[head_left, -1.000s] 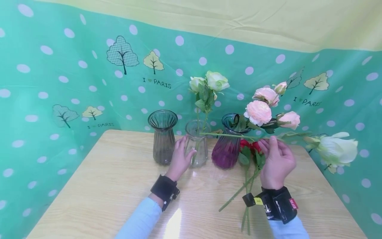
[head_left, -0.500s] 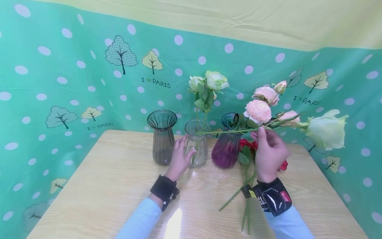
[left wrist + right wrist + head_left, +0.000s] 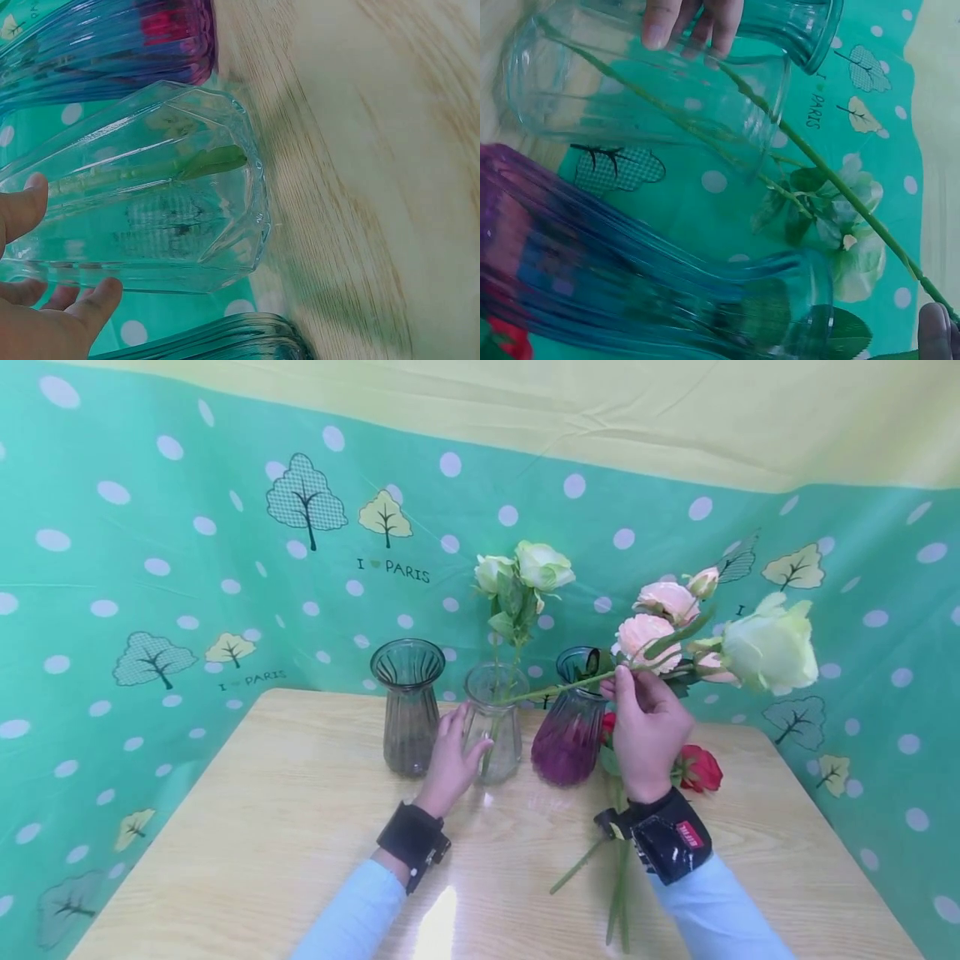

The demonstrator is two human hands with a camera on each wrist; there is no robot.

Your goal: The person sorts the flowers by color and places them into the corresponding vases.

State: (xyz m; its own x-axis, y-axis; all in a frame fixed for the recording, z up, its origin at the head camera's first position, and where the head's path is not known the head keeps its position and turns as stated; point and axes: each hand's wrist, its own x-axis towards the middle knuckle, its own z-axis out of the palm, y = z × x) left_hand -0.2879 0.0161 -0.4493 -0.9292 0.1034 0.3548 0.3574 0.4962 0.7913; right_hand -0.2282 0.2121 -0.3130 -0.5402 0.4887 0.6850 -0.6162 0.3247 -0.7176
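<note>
My left hand (image 3: pixel 450 760) holds the clear glass vase (image 3: pixel 508 739), with thumb and fingers on either side of it in the left wrist view. White roses (image 3: pixel 543 566) stand upright in this vase, a stem end (image 3: pixel 214 161) showing near its bottom. My right hand (image 3: pixel 648 727) pinches the stem of another white rose (image 3: pixel 772 647), its bloom out to the right. That stem (image 3: pixel 847 191) slants down leftward to the clear vase's mouth; whether its tip is inside I cannot tell.
A grey glass vase (image 3: pixel 411 727) stands left of the clear one. On the right, a purple-blue vase (image 3: pixel 566 747) holds pink flowers (image 3: pixel 647 639). Red roses (image 3: pixel 701 768) lie on the wooden table (image 3: pixel 300 827), stems toward the front. A green polka-dot cloth (image 3: pixel 225 527) hangs behind.
My right hand has moved left and slightly up with the white rose, whose bloom has risen, so the stem now slopes down to the clear vase's mouth. The left hand stays put.
</note>
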